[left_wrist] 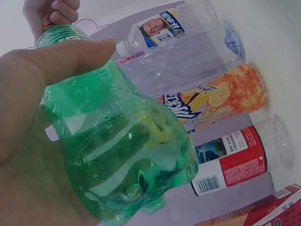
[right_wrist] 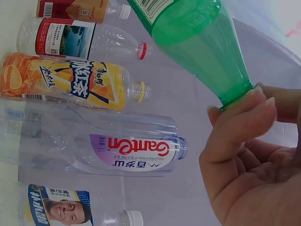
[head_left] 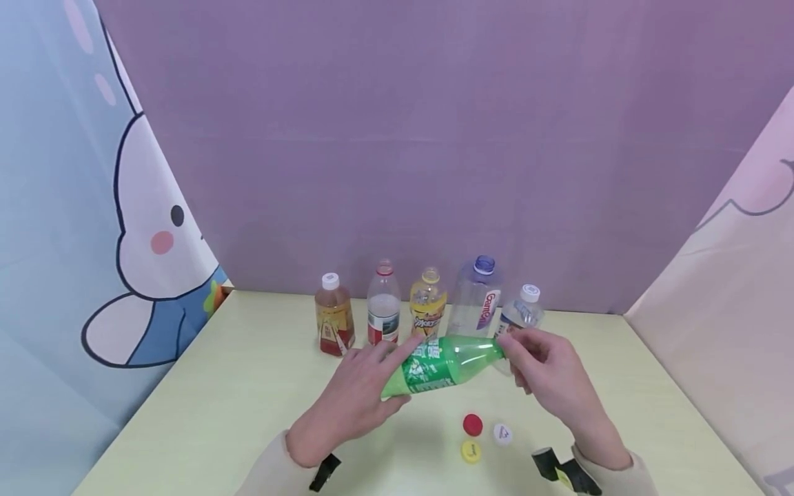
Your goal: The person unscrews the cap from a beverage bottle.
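Observation:
A green plastic bottle [head_left: 428,365] is held on its side above the table, its neck pointing right. My left hand [head_left: 356,396] grips its body near the base, thumb below and fingers over the top in the head view. The ridged base of the green bottle [left_wrist: 127,155] faces the left wrist view. At the other end my right hand [head_left: 548,365] pinches the mouth of the bottle between thumb and fingers. In the right wrist view, those fingers [right_wrist: 244,113] hide the mouth. Below lie a red cap [head_left: 473,424], a white cap [head_left: 502,433] and a yellow cap [head_left: 471,451].
Along the table's back stand an amber bottle [head_left: 333,317] with a white cap, an uncapped red-ringed bottle [head_left: 383,303], an uncapped yellow-labelled bottle [head_left: 428,303], a large uncapped Ganten bottle [head_left: 465,300] and a white-capped clear bottle [head_left: 524,311]. A purple cloth [head_left: 397,138] hangs behind.

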The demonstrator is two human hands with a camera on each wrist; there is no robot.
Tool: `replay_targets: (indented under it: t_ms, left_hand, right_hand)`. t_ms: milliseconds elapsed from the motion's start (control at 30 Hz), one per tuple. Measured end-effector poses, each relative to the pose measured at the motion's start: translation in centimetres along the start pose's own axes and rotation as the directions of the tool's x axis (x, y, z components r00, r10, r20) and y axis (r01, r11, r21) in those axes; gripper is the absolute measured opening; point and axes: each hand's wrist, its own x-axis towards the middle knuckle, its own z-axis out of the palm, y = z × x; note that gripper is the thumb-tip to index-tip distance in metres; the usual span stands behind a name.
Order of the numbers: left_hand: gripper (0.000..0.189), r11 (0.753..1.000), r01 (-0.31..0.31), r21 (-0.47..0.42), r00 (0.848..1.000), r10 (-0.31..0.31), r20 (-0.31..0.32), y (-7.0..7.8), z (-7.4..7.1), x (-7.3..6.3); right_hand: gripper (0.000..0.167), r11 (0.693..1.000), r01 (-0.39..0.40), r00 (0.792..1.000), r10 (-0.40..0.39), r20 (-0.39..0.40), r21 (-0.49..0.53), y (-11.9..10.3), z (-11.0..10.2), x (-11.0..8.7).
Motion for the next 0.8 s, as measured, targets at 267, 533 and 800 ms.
replay_targets:
  t_ms: [267,533,800]
  left_hand:
    - [0.095,0.998,0.003,-0.061,1.0,-0.002,0.025,-0.1,-0.3,0.0]
    - [0.096,0.994,0.025,-0.107,0.998,-0.019,0.062,-0.2,-0.7,-0.1]
    - [0.094,0.992,0.032,-0.124,0.997,-0.024,0.07,-0.4,-0.6,-0.1]
  right_hand:
    - [0.017,0.987,0.157,0.987,-0.157,-0.012,-0.015,0.4,0.1,-0.1]
    - [0.022,0.928,0.368,0.93,-0.368,0.017,-0.053,1.1,0.1,0.2]
    - [0.034,0.877,0.475,0.88,-0.475,0.017,-0.076,1.3,0.1,0.6]
